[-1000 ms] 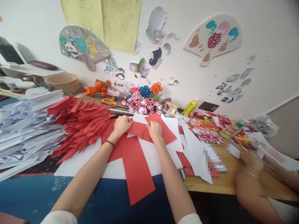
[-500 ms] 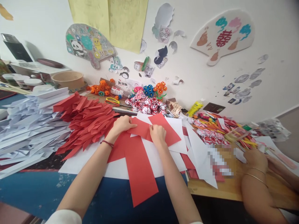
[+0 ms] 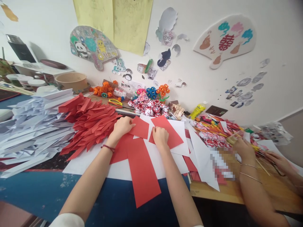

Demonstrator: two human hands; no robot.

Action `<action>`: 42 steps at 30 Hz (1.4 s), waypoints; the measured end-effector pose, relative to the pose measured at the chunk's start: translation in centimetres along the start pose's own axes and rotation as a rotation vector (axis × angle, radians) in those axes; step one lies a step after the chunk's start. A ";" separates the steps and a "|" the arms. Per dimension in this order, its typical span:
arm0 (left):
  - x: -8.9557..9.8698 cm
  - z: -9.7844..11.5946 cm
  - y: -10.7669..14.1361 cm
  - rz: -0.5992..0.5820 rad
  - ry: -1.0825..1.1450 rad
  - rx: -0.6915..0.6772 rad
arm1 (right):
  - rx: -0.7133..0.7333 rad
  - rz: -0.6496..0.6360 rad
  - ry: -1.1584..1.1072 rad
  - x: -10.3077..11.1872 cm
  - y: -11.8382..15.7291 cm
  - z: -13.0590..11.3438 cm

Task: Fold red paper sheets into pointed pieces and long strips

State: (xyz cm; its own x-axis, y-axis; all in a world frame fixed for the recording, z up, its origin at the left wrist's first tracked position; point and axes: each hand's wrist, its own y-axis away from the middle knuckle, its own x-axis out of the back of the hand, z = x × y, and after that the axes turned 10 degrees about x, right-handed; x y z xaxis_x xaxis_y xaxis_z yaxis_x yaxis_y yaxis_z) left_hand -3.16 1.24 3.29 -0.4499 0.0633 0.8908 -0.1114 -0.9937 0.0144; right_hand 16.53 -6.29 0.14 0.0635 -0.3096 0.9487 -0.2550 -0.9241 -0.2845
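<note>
Between the thumb and fingers of my left hand (image 3: 123, 127) is a small red paper piece (image 3: 141, 127), held by its left edge. My right hand (image 3: 161, 136) is closed, with red paper showing at its fingertips; this blends with the larger red sheet (image 3: 169, 130) beneath, so its outline is unclear. A strip of white separates the left piece from the red at my right hand. Below, a long red paper strip (image 3: 143, 170) slants over white sheets (image 3: 118, 173) and past their front edge. Another red sheet (image 3: 120, 149) lies under my left wrist.
Piles of folded white paper (image 3: 35, 123) and folded red paper (image 3: 92, 121) stand at left. Paper flowers (image 3: 151, 105) line the wall. To the right, a co-worker's hands (image 3: 246, 149) are above a wooden table (image 3: 236, 192) with colourful strips and a yellow bottle (image 3: 198, 110).
The red paper that spanned both my hands is now parted, with white showing between. My left hand keeps one piece. The co-worker's nearer hand has moved left.
</note>
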 end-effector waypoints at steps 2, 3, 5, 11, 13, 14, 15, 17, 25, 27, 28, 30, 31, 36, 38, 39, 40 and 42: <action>0.0 0.5 0.0 0.035 0.071 -0.044 | -0.026 0.084 -0.129 0.2 -0.2 0.4; 0.1 0.7 -0.1 0.059 0.114 -0.072 | -0.028 0.133 -0.233 0.3 -0.3 0.7; 0.1 1.0 -0.3 0.111 0.207 -0.141 | -0.011 0.218 -0.525 0.5 -0.6 1.0; -0.5 1.7 -0.5 0.167 0.393 -0.251 | 0.011 0.258 -1.287 0.9 -1.1 0.9; -0.7 2.2 0.0 0.211 0.385 -0.225 | -0.016 0.264 -1.366 1.2 -1.0 0.7; -0.7 2.4 0.3 0.246 0.374 -0.214 | -0.022 0.262 -1.388 1.3 -1.0 0.6; -0.7 2.7 0.7 0.284 0.360 -0.208 | -0.022 0.257 -1.404 1.5 -0.9 0.6; -0.7 3.1 1.4 0.353 0.327 -0.217 | -0.020 0.246 -1.425 1.6 -0.8 0.5; -1.3 4.3 3.0 0.409 0.180 -0.461 | 0.085 0.222 -1.396 1.4 -0.6 0.3; -1.6 4.6 3.2 0.394 0.176 -0.529 | 0.104 0.199 -1.431 1.6 -0.5 0.2; -1.7 4.8 3.3 0.393 0.178 -0.562 | 0.111 0.194 -1.450 1.7 -0.5 0.1; -1.8 5.0 3.5 0.405 0.186 -0.606 | 0.118 0.196 -1.480 1.9 -0.4 0.0; -1.9 5.0 3.5 0.411 0.191 -0.617 | 0.117 0.200 -1.488 2.1 -0.4 0.0; -2.3 4.9 3.3 0.418 0.170 -0.652 | 0.049 0.234 -1.514 2.5 -0.2 -0.2; -2.4 4.8 3.3 0.417 0.149 -0.673 | 0.045 0.243 -1.521 2.6 -0.2 -0.2; -2.4 4.8 3.3 0.411 0.143 -0.682 | 0.056 0.242 -1.519 2.6 -0.2 -0.2; -2.4 4.8 3.4 0.404 0.142 -0.692 | 0.066 0.243 -1.512 2.6 -0.2 -0.1; -2.4 4.9 3.4 0.383 0.158 -0.712 | 0.065 0.254 -1.498 2.3 -0.4 0.1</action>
State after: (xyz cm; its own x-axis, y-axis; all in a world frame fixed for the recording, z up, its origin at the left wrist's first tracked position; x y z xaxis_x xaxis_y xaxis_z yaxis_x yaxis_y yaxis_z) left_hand 1.85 -2.77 3.43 -0.6842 -0.2027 0.7005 -0.4364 -0.6558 -0.6160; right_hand 16.88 -6.71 2.45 0.9267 -0.3551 -0.1233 -0.3706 -0.8087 -0.4567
